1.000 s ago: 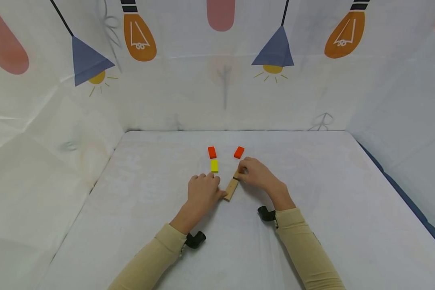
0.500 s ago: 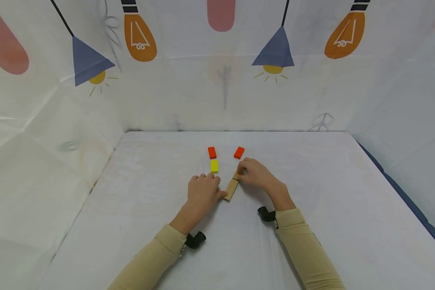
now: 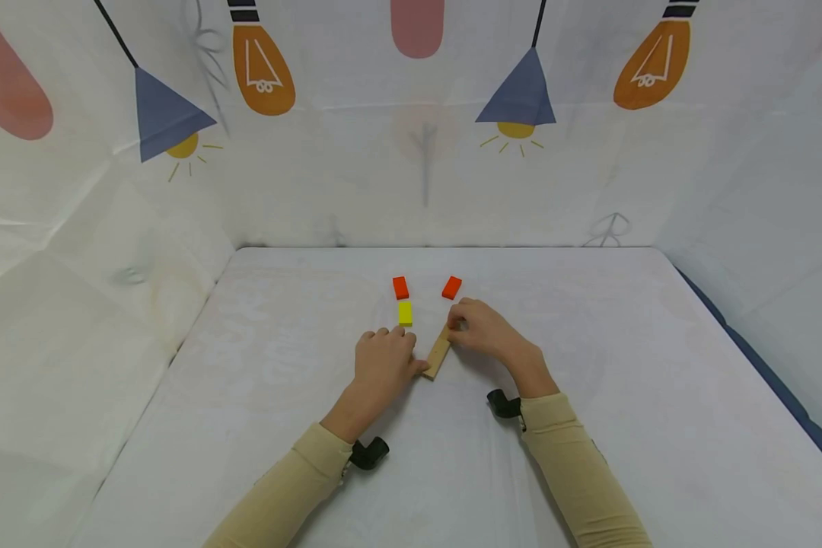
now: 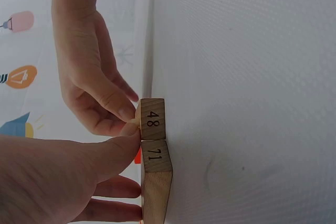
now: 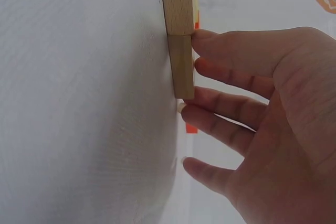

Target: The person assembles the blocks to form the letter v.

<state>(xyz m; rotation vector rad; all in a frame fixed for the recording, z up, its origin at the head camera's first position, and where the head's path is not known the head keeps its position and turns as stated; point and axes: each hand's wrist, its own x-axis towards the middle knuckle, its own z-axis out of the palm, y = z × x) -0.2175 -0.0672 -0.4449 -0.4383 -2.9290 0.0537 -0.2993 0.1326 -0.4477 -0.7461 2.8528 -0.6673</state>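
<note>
One grip, that of the right hand (image 3: 482,326), pinches the far block (image 5: 181,66) between thumb and fingers, the thumb by the joint with the near block (image 3: 438,359). The left hand (image 3: 382,361) sets its thumb against the near block; whether that grip is clamped on it, I cannot tell. Both blocks are wood and lie end to end on the worktop (image 3: 281,327), slanting away to the right. The left wrist view shows 48 and 71 marked on the wood. Just beyond the left hand lies a yellow block (image 3: 405,314), with one red block (image 3: 400,288) past it; another red block (image 3: 452,288) lies beyond the right hand. Behind hangs a white sheet (image 3: 363,167) printed with lamps and bulbs.
</note>
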